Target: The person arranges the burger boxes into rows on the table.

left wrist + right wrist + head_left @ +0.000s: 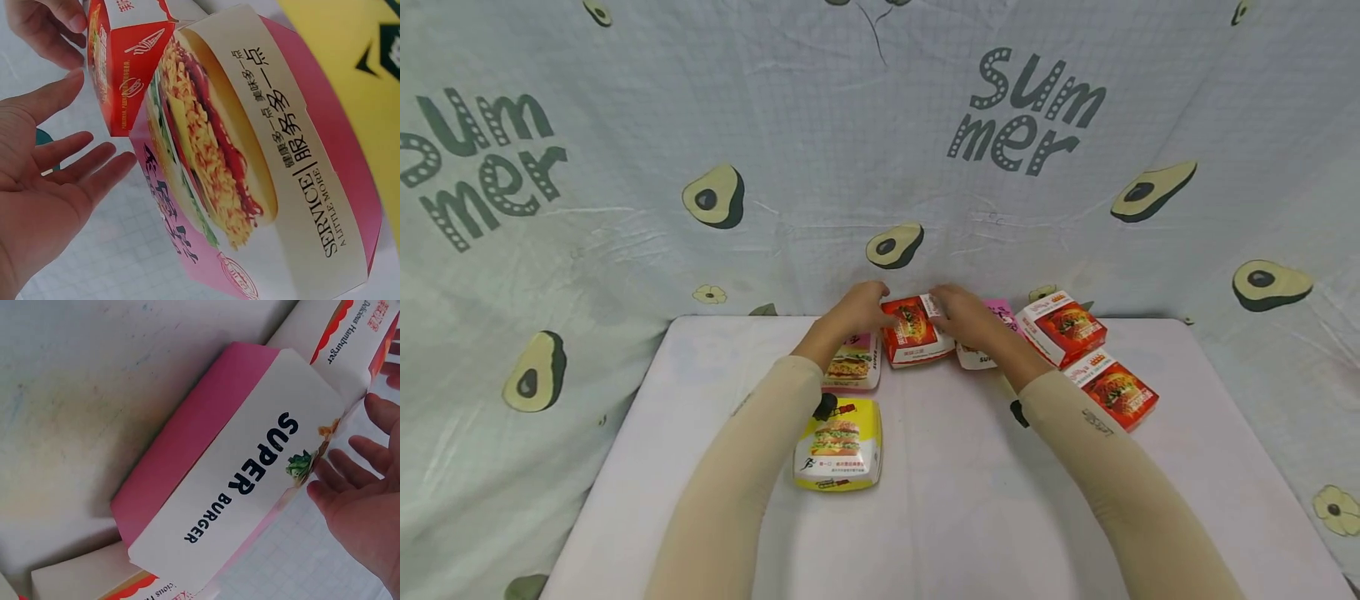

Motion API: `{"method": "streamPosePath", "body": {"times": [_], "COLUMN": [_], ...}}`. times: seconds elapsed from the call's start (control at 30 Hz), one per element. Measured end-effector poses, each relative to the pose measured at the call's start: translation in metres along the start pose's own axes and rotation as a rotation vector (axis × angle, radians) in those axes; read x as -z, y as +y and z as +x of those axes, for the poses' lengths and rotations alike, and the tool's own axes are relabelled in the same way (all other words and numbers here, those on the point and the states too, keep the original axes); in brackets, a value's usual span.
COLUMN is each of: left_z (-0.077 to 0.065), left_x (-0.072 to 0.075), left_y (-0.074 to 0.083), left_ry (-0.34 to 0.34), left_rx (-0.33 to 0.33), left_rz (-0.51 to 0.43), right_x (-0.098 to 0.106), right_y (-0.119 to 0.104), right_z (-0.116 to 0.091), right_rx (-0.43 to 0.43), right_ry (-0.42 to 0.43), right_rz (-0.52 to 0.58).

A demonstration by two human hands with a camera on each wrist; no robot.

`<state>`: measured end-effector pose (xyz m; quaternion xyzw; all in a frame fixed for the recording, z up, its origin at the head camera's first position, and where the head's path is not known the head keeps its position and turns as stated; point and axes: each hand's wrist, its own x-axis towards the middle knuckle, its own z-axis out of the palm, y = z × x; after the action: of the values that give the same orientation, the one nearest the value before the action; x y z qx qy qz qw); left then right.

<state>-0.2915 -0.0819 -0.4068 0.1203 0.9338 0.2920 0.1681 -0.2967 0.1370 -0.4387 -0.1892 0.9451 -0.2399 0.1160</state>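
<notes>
A red and white burger box (917,332) lies between both hands at the back of the table. My left hand (859,310) is at its left side, thumb near the box and fingers loosely extended in the left wrist view. At the opposite side is my right hand (964,318), its fingers spread and relaxed in the right wrist view. Whether either hand touches the red box is hard to tell. A pink and white burger box (219,144) sits under the left hand. Another pink box, printed SUPER BURGER (234,475), lies beside the right fingers, partly hidden by that arm in the head view.
A yellow burger box (838,446) lies nearer me, beside the left forearm. Two more red and white boxes, one farther back (1063,327) and one nearer (1116,387), sit at the right. A cloth wall (820,167) printed with avocados rises behind the pale table (947,500).
</notes>
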Motion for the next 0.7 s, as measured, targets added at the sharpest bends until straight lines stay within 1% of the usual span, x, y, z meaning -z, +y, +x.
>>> {"method": "streamPosePath", "body": {"times": [0.17,0.3,0.4,0.57,0.7], "left_z": [0.001,0.001,0.001,0.003,0.003], "left_x": [-0.001,-0.003,-0.004,-0.007,-0.01], "left_y": [-0.001,0.0,0.001,0.003,0.005], "left_ry": [-0.032,-0.05,-0.05,-0.043,-0.048], "left_rx": [-0.024,-0.014,-0.009,-0.043,-0.05], "left_rz": [0.034,0.038,0.046,0.093,0.098], "right_x": [-0.001,-0.002,-0.002,-0.004,-0.003], "right_y": [0.0,-0.001,-0.001,-0.001,-0.001], "right_z": [0.001,-0.001,-0.003,-0.007,-0.011], "right_rx": [0.015,0.005,0.021,0.07,0.094], "right_ry": [-0.021,-0.036,-0.028,0.002,0.01], "right_rz": [-0.02,-0.046,-0.086,-0.162,-0.2]}}
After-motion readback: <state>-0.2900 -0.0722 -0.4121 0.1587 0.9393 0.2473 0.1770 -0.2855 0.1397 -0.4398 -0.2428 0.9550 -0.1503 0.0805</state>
